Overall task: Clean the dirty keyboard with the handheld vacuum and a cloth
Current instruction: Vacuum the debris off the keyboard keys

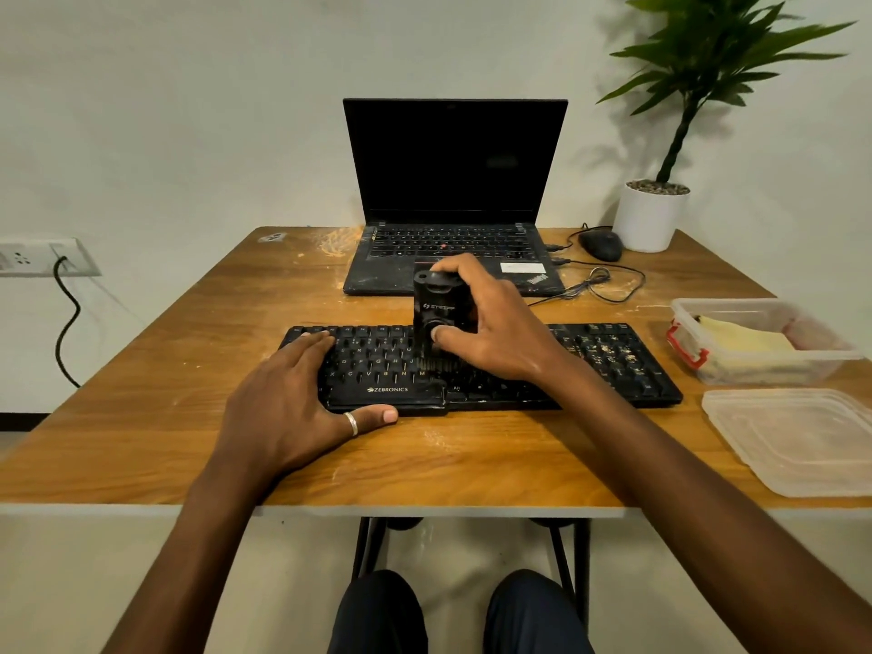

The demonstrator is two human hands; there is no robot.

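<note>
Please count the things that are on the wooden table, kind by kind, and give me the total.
Keyboard: 1
Handheld vacuum: 1
Laptop: 1
Mouse: 1
Potted plant: 1
Plastic container: 1
Loose container lid: 1
Total: 7

Open laptop (pixel 453 200), mouse (pixel 600 245), potted plant (pixel 653 219), plastic lid (pixel 797 439)

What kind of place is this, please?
Probably a home or small office desk: a wooden table against a plain wall, with an open laptop, a mouse and a potted plant.
</note>
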